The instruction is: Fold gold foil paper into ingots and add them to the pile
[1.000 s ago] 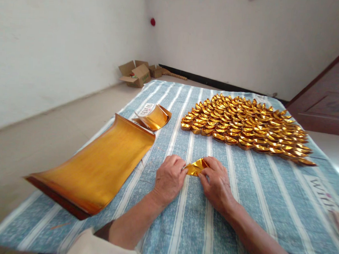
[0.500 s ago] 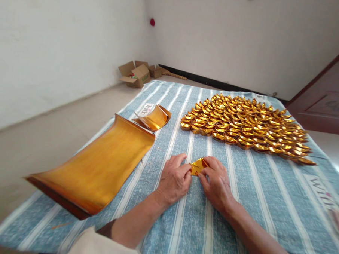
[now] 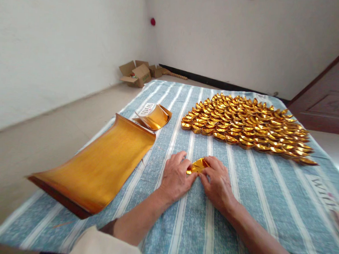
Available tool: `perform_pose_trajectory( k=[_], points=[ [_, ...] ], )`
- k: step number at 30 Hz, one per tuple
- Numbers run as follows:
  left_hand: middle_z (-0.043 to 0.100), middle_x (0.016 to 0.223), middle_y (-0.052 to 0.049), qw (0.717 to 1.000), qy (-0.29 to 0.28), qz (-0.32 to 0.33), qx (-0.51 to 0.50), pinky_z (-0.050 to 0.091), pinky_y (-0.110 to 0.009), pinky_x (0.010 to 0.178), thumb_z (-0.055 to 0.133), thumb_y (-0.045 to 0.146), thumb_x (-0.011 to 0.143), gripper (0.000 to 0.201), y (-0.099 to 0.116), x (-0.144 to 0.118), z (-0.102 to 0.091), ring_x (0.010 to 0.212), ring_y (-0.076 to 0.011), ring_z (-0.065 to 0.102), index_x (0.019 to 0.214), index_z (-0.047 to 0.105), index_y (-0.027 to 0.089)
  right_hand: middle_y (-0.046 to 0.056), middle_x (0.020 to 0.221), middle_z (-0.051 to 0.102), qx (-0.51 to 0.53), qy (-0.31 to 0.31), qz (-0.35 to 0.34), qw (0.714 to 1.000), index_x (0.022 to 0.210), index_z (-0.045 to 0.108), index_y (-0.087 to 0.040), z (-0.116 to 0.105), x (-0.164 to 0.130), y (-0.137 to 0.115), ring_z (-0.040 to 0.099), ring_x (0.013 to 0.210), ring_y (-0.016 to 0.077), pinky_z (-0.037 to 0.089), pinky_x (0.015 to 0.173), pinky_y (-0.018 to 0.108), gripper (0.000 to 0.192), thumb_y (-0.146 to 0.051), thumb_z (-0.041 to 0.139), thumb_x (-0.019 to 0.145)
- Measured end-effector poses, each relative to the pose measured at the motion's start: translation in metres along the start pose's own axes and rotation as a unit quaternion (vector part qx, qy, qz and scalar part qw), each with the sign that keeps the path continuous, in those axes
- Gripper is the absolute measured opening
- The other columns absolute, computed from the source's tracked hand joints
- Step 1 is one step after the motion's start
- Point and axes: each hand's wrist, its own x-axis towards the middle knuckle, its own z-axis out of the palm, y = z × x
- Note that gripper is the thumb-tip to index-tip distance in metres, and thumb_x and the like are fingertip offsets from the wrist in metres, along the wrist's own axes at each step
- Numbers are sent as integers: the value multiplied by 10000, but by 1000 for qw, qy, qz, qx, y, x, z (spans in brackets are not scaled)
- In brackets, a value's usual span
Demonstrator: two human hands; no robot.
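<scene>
A small piece of shiny gold foil paper (image 3: 198,165), partly folded, lies on the striped cloth between my hands. My left hand (image 3: 176,175) grips its left end, with the thumb along the near edge. On the other side, my right hand (image 3: 216,177) pinches the right end between thumb and fingers. Both thumbs nearly meet at the front of the foil paper. My fingers cover its two ends. Beyond my right hand stand many folded gold paper ingots (image 3: 248,126), packed close in rows.
A large stack of gold foil paper (image 3: 97,165) with curled ends lies to the left. Behind it sits a smaller curled gold stack (image 3: 155,119). Blue-and-white striped cloth (image 3: 165,224) covers the surface. Open cardboard boxes (image 3: 138,75) rest on the floor by the wall.
My left thumb has slid right along the near edge of the foil paper, closer to my right thumb. The foil paper's near edge looks more folded up. My right hand has barely moved.
</scene>
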Motion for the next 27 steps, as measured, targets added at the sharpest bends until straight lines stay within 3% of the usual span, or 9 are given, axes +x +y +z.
perform_pose_trajectory(
  k=[15,27],
  points=[
    [560,1168,-94,998,13,-41,-41,430,-429,933,791,190,642,186,0,5,4,1092,-276,530,721,623,171,103,1132,562,25,16,18,999,705,559,-188,3,-3,4,489,1096,272,412,919,458,120,-137,592,809],
    [531,1198,-84,993,4,-35,-111,420,-418,967,759,102,625,165,-12,6,-1,1103,-269,522,693,627,174,89,1109,550,45,11,31,998,714,552,-196,2,-2,5,503,1039,258,424,891,448,115,-132,604,796]
  ],
)
